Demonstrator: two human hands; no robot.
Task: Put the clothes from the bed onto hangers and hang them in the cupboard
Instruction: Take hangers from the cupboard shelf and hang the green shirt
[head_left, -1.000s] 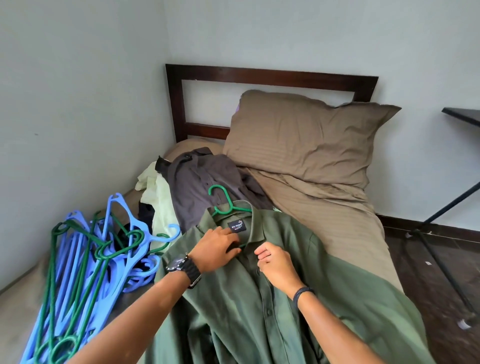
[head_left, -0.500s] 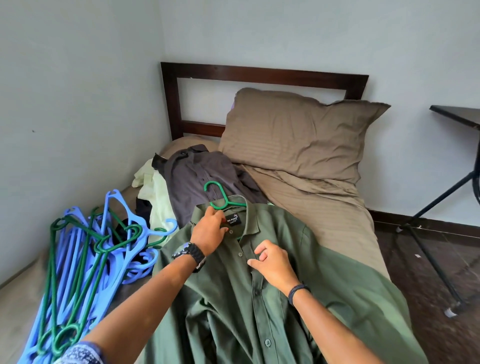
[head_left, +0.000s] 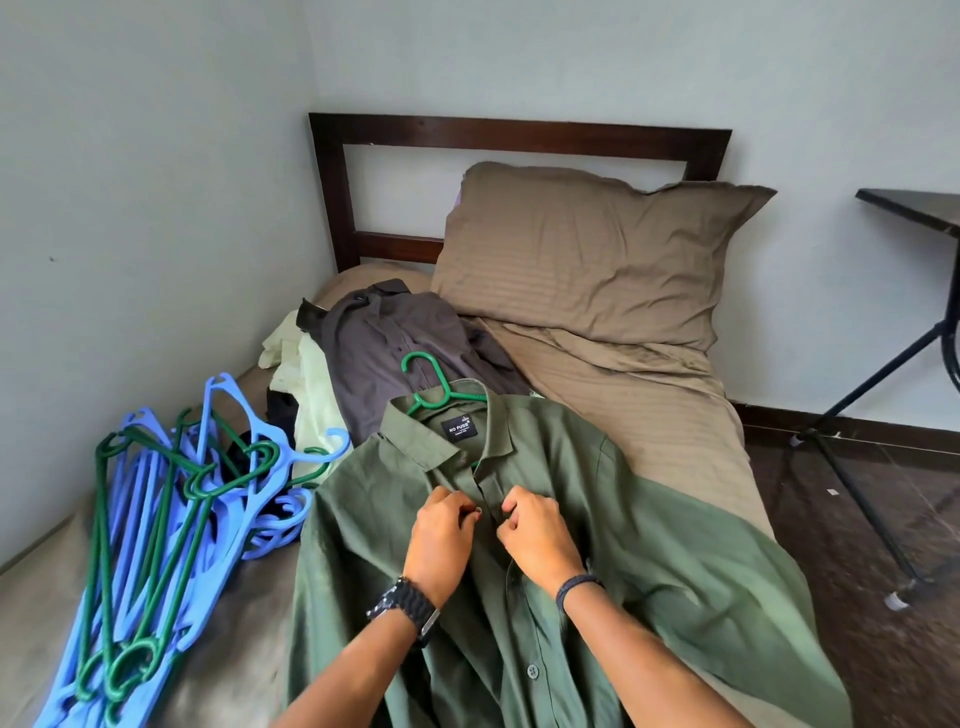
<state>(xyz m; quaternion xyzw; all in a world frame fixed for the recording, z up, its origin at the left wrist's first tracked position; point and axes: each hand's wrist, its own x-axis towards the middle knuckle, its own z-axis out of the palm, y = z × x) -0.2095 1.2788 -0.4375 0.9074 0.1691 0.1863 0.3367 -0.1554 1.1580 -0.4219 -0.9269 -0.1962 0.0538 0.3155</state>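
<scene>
A green shirt (head_left: 597, 545) lies face up on the bed (head_left: 649, 415) with a green hanger (head_left: 431, 384) inside it; the hook sticks out above the collar. My left hand (head_left: 441, 535) and my right hand (head_left: 535, 530) meet at the button placket just below the collar, each pinching one edge of the shirt front. Behind the shirt lies a pile of clothes: a dark grey shirt (head_left: 395, 348) on top, a pale yellow-green garment (head_left: 306, 384) and something black beneath. The cupboard is out of view.
A heap of blue and green hangers (head_left: 156, 530) lies on the bed's left side by the wall. A brown pillow (head_left: 587, 254) leans on the dark headboard (head_left: 519, 135). A black table with metal legs (head_left: 883, 389) stands on the right.
My left hand came down from the collar label to the placket, and my right hand moved up to meet it. The view shifted slightly.
</scene>
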